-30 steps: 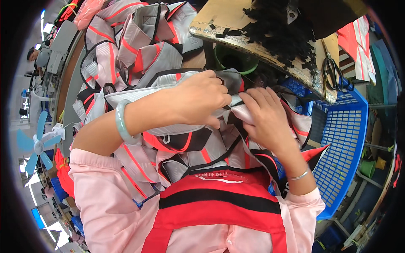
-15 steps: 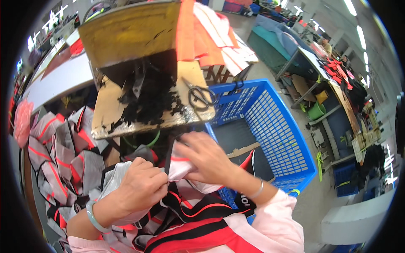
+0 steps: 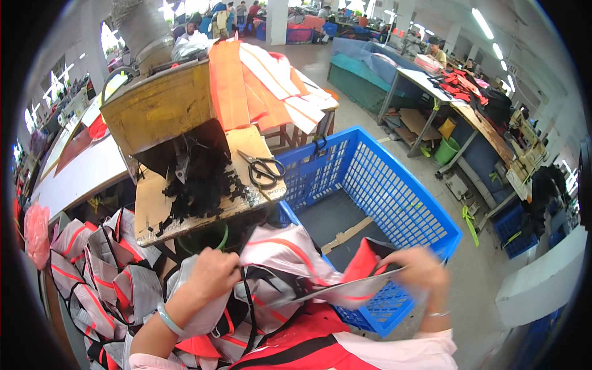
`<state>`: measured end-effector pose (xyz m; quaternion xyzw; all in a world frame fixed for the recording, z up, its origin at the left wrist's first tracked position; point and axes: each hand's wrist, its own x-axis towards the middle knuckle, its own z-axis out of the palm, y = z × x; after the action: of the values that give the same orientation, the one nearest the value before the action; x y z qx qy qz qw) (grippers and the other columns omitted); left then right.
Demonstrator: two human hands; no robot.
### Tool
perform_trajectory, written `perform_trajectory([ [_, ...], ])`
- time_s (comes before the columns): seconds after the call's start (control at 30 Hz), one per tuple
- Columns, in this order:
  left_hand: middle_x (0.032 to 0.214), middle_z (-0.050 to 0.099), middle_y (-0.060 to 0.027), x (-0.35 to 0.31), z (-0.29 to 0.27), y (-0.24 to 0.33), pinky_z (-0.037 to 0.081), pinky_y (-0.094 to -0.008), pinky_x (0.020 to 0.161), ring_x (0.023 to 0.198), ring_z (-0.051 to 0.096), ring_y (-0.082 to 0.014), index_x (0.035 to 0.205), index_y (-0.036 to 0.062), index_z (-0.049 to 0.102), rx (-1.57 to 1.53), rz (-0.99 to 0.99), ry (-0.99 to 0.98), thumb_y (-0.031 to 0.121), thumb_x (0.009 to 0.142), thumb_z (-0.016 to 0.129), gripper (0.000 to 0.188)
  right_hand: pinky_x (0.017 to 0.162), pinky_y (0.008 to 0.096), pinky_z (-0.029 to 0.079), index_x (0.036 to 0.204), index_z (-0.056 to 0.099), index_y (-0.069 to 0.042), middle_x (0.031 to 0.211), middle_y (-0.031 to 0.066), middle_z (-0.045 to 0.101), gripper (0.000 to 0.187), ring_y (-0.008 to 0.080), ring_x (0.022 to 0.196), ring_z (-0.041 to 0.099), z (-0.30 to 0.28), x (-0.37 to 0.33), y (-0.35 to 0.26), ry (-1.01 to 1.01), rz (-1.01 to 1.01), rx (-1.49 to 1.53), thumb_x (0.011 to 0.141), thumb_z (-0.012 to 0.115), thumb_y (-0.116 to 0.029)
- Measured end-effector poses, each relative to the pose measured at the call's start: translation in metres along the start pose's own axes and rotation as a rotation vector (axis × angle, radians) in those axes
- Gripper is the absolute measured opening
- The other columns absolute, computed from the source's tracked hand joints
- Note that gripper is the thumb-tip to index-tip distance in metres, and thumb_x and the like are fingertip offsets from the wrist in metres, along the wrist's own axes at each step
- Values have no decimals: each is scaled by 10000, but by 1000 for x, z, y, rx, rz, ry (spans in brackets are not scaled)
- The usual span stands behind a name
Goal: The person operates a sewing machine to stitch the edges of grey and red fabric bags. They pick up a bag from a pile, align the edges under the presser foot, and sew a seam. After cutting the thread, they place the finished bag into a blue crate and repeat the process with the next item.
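Observation:
A grey-white fabric piece (image 3: 283, 243) with bright red stripes and black edging stretches across my lap between both hands. My left hand (image 3: 213, 274) is closed on its left side, by the black edging. To the right, my right hand (image 3: 422, 271) is smeared by motion but grips the piece's far end, over the near side of the blue basket. More grey, red and black pieces lie heaped in a pile (image 3: 92, 246) on my left and under my hands. Beyond them, black scissors (image 3: 264, 172) rest on a wooden board.
Black scraps (image 3: 203, 185) cover the wooden board (image 3: 148, 209) below a yellow metal machine housing (image 3: 160, 102). The blue plastic basket (image 3: 407, 194) stands at the right, with a cardboard strip (image 3: 348, 234) inside. Orange and white fabric (image 3: 246, 92) hangs behind. Worktables and people are farther off.
My right hand has moved from beside my left out to the right, drawing the fabric piece out between them. The view has tilted up, showing more of the room.

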<state>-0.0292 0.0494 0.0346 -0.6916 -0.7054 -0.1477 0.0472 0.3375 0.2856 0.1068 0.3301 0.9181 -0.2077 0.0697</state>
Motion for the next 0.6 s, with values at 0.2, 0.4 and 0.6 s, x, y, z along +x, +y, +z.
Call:
perform_trajectory([
  [0.2,675,627,-49,-21,61,58,448,-372,630,638,612,-247,727,130,584,-23,531,-338,254,798,606,145,840,352,495,1075,628,-37,1012,144,686,313,302,917,660,-168,53,33,1347,-326,174,801,480,-2],
  [0.4,583,483,4,-15,-19,93,351,-320,548,549,503,-172,653,138,511,-352,661,2,283,770,732,289,911,478,462,1116,608,-176,1112,168,655,273,337,1037,640,-83,203,127,688,551,-543,851,541,-170],
  [0.6,521,463,-12,-23,-66,74,349,-330,534,501,479,-185,548,134,493,-318,306,115,233,753,759,350,832,333,511,1049,682,-3,1036,145,697,305,227,939,671,21,132,-39,511,-261,488,964,517,-245],
])
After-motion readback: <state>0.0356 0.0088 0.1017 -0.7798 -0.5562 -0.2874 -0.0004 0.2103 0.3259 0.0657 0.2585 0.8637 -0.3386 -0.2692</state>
